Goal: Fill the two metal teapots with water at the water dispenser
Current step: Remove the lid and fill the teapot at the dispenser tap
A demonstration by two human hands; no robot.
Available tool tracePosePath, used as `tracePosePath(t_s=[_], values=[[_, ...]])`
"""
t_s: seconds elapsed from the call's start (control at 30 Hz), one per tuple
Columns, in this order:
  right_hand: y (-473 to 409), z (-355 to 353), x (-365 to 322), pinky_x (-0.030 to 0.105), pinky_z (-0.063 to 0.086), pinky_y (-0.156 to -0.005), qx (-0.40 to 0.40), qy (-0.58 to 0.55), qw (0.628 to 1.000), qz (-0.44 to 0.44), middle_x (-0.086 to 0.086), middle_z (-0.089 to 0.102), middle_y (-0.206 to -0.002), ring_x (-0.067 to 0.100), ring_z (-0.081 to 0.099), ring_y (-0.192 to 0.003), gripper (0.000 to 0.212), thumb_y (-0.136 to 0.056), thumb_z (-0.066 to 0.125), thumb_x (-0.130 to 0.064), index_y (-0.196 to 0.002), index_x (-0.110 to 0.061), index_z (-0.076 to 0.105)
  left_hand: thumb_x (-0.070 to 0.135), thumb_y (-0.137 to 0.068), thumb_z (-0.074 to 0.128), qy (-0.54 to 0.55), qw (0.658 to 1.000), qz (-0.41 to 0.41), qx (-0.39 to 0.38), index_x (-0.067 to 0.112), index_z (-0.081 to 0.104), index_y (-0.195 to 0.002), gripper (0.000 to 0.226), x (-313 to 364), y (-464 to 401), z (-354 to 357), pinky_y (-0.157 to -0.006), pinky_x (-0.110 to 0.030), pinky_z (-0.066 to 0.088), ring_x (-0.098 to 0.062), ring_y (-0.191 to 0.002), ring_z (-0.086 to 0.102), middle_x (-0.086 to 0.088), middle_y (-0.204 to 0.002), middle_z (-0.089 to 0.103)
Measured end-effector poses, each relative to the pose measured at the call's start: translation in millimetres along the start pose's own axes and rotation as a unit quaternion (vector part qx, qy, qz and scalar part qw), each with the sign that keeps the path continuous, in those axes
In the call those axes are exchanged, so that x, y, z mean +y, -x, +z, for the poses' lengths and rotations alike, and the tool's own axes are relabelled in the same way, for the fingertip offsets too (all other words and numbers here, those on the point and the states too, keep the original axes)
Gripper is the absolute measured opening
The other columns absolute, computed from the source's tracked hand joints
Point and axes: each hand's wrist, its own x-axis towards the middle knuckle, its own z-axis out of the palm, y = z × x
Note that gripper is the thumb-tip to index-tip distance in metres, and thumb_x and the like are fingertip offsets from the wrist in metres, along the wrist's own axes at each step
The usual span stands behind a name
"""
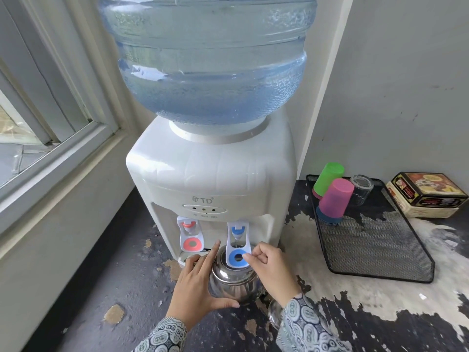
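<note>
A round, shiny metal teapot [234,283] with its top open stands upright under the blue-levered tap [238,246] of a white plastic countertop water dispenser [210,179] that carries a large, clear blue water bottle [210,59] upside down on top.

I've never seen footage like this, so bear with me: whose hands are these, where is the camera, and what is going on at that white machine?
No robot here: a person wears a camera on the head, so it looks down on their own hands. The white machine is a water dispenser with a big water bottle on top. A metal teapot sits under the blue tap. The left hand steadies the teapot's side; the right hand has its fingers at the blue lever. Beside it, a black mesh tray carries upturned cups, green and pink, next to a printed box.
</note>
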Motion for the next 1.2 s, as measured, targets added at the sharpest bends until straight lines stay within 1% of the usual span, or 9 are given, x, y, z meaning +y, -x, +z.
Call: tracePosePath(t_s=[0.1,0.23,0.47,0.6,0.67,0.8,0.97,1.13,1.2], values=[[-10,7,3,0.015,0.03,-0.044,0.03,0.048,0.998,-0.003,-0.007,0.043,-0.04,0.004,0.039,-0.038,0.034,-0.083,0.063,-0.03,-0.057,-0.027,0.041,0.091,-0.043,0.052,-0.006,1.0,0.0,0.003,0.041,-0.004,-0.144,0.126,-1,0,2,-0.091,-0.034,0.046,-0.003,-0.1,0.032,0.024,-0.117,0.045],[-14,11,6,0.031,0.05,-0.052,0.067,0.083,0.994,-0.011,-0.011,0.052,-0.05,0.01,0.057,-0.052,0.023,-0.082,0.063,-0.036,-0.066,-0.022,0.053,0.092,-0.044,0.05,-0.012,1.0,0.002,0.003,0.04,-0.004,-0.144,0.125,0,-1,1,-0.091,-0.034,0.045,-0.002,-0.1,0.03,0.024,-0.118,0.043],[-1,19,24,0.019,0.031,-0.042,0.132,0.046,0.989,-0.057,-0.009,0.039,-0.045,0.007,0.037,-0.04,0.033,-0.079,0.056,-0.051,-0.067,-0.021,0.049,0.092,-0.042,0.05,-0.016,1.0,0.013,0.007,0.039,-0.002,-0.145,0.126,-1,0,2,-0.09,-0.034,0.046,-0.007,-0.102,0.038,0.024,-0.118,0.046],[14,33,36,0.032,0.046,-0.066,0.179,-0.105,0.978,0.034,-0.002,0.047,-0.077,0.018,0.049,-0.072,0.048,-0.059,0.056,-0.071,-0.08,-0.032,0.037,0.093,-0.041,0.049,-0.037,0.999,0.022,0.006,0.034,0.003,-0.146,0.129,-3,2,5,-0.089,-0.038,0.05,-0.017,-0.1,0.051,0.013,-0.12,0.057],[17,31,41,0.041,0.047,-0.087,0.118,-0.142,0.977,0.11,0.0,0.046,-0.103,0.022,0.049,-0.097,0.065,-0.051,0.059,-0.076,-0.094,-0.034,0.034,0.093,-0.041,0.048,-0.043,0.999,0.021,0.002,0.032,0.005,-0.146,0.129,-3,3,6,-0.088,-0.039,0.051,-0.019,-0.1,0.053,0.011,-0.121,0.057],[22,24,43,0.045,0.042,-0.1,-0.029,-0.196,0.964,0.179,0.004,0.037,-0.124,0.027,0.051,-0.112,0.069,-0.069,0.063,-0.054,-0.119,-0.029,0.021,0.091,-0.041,0.052,-0.05,0.998,0.021,-0.007,0.032,0.007,-0.146,0.129,-4,7,9,-0.088,-0.035,0.05,-0.017,-0.099,0.05,0.012,-0.124,0.055],[39,23,44,0.026,0.035,-0.087,-0.018,-0.199,0.969,0.147,-0.019,0.044,-0.103,0.006,0.048,-0.097,0.044,-0.081,0.064,-0.02,-0.115,-0.025,0.036,0.078,-0.039,0.067,-0.038,0.999,0.023,-0.002,0.03,0.009,-0.146,0.131,-2,20,11,-0.09,-0.033,0.046,-0.011,-0.103,0.038,0.012,-0.127,0.051],[54,26,47,0.022,0.038,-0.082,-0.015,-0.166,0.975,0.146,-0.012,0.05,-0.107,-0.004,0.049,-0.095,0.046,-0.077,0.065,-0.017,-0.113,-0.028,0.038,0.077,-0.043,0.068,-0.023,1.0,0.016,-0.003,0.03,0.018,-0.144,0.122,-3,38,16,-0.092,-0.032,0.044,-0.012,-0.107,0.039,0.013,-0.132,0.048],[60,28,48,0.011,0.042,-0.074,-0.017,-0.162,0.976,0.145,-0.008,0.052,-0.106,-0.002,0.052,-0.091,0.046,-0.076,0.064,-0.013,-0.112,-0.025,0.038,0.077,-0.044,0.067,-0.02,1.0,0.017,-0.008,0.03,0.025,-0.141,0.116,-5,45,18,-0.094,-0.034,0.045,-0.012,-0.108,0.04,0.015,-0.136,0.045]])
